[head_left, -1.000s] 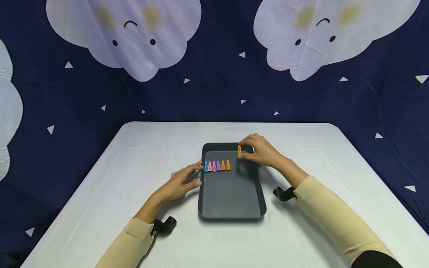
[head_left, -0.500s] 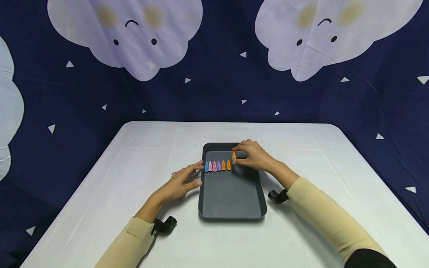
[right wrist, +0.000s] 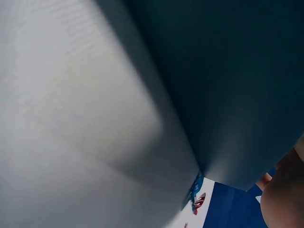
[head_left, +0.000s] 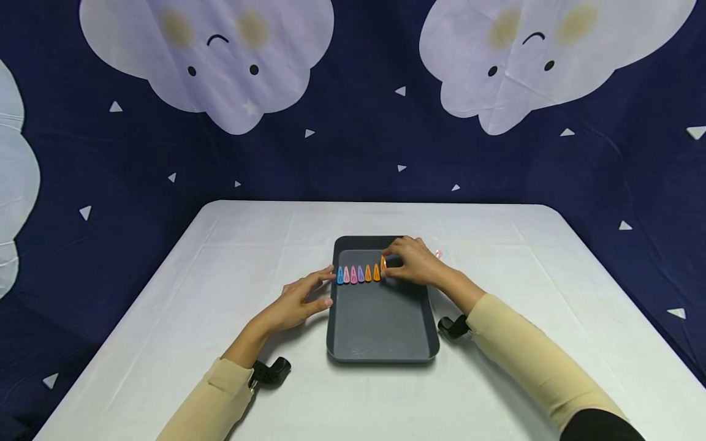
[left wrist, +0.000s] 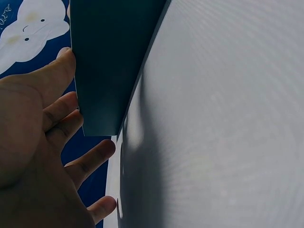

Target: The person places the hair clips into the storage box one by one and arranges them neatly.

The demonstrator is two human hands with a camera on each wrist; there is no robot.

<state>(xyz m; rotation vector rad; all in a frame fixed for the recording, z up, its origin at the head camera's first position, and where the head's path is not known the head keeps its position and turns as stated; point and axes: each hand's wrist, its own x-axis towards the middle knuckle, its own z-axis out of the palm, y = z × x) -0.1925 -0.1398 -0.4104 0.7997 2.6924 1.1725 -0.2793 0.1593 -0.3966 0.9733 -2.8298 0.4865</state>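
In the head view, my right hand (head_left: 416,263) pinches an orange snap hair clip (head_left: 383,263) between thumb and fingertips, upright at the right end of a row. That row of hair clips (head_left: 353,274) runs across the upper part of a grey tray (head_left: 383,331): blue, two pinks, purple, then two oranges. My left hand (head_left: 295,303) is at the tray's left side, fingers and thumb spread and fairly straight, fingertips right at the rim. The left wrist view shows these fingers (left wrist: 59,71) against the tray's outer wall (left wrist: 111,61). The right wrist view hides the held clip behind the tray.
A pink hair clip (head_left: 439,253) peeks out behind my right wrist on the white-covered table (head_left: 265,245). Beyond the tray, the right wrist view shows a blue clip (right wrist: 196,186) and a red-pink clip (right wrist: 199,203). A dark blue cloud-print cloth (head_left: 353,159) hangs behind the table.
My right hand has carried the orange hair clip left and nearer to me, from the tray's far edge to the row's right end. A pink clip behind the wrist has come into sight.
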